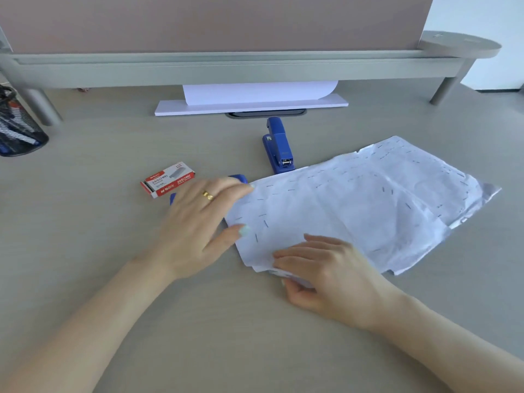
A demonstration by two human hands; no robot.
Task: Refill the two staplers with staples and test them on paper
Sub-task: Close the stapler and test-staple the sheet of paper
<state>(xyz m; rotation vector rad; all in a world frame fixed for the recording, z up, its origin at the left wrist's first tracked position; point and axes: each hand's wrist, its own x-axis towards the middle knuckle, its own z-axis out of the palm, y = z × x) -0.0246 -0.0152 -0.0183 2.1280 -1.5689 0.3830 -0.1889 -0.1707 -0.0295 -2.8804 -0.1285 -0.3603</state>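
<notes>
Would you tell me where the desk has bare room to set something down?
Free: the near desk between the forearms, and the left stretch between the pen cup and staple box. Crowded: the middle, where both staplers, the paper and both hands meet.

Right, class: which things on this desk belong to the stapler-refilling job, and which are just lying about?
Belong to the job:
- upright blue stapler
- second blue stapler, mostly under the left hand
- staple box
- stapled paper, held by the right hand

Just lying about:
- mesh pen pot
- white sheets under the shelf
</notes>
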